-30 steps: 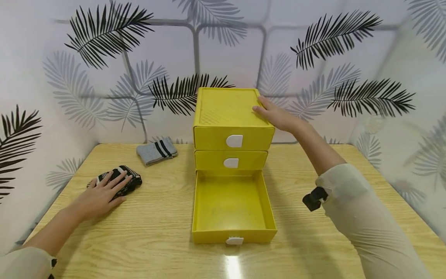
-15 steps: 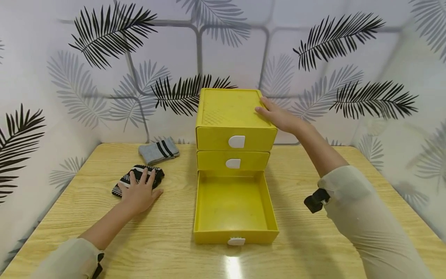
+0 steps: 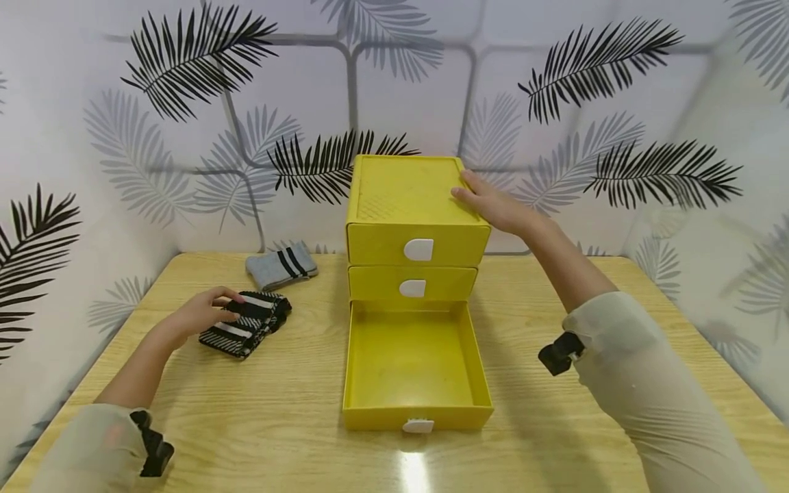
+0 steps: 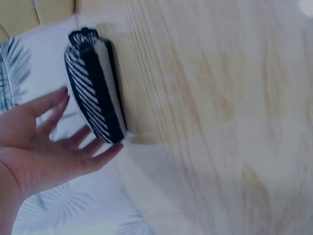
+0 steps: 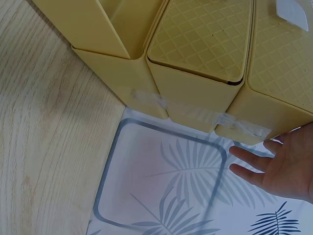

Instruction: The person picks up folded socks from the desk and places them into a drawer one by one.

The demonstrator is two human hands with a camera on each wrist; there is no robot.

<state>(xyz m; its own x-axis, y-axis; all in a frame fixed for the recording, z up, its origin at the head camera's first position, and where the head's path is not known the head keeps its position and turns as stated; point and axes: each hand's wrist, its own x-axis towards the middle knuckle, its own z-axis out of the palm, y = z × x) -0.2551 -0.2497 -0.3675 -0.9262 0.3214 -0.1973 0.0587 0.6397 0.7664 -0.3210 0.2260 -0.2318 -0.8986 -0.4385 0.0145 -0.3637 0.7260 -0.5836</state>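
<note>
A folded black-and-white patterned knit piece, sock-like in its fold (image 3: pixel 255 325), lies on the table at the left. My left hand (image 3: pixel 200 311) is at its left side, fingers loosely bent and spread; in the left wrist view the fingertips are right at its edge. At the centre stands a yellow drawer unit (image 3: pixel 409 192) with three stacked drawers. Its bottom drawer (image 3: pixel 416 363) is pulled out and bare inside. My right hand (image 3: pixel 499 209) rests on the unit's top right edge, thumb on the top; in the right wrist view its fingers extend beside the casing.
Behind the knit piece lies a folded grey sock (image 3: pixel 280 267) with black stripes. White tabs mark the drawer fronts, such as the tab on the top drawer (image 3: pixel 419 250). Leaf-patterned cloth (image 3: pixel 407 89) backs the wooden table (image 3: pixel 290 424).
The knit piece has slid right, closer to the grey sock, under my left hand. That hand has then come off its top to its left side. My right hand stays put.
</note>
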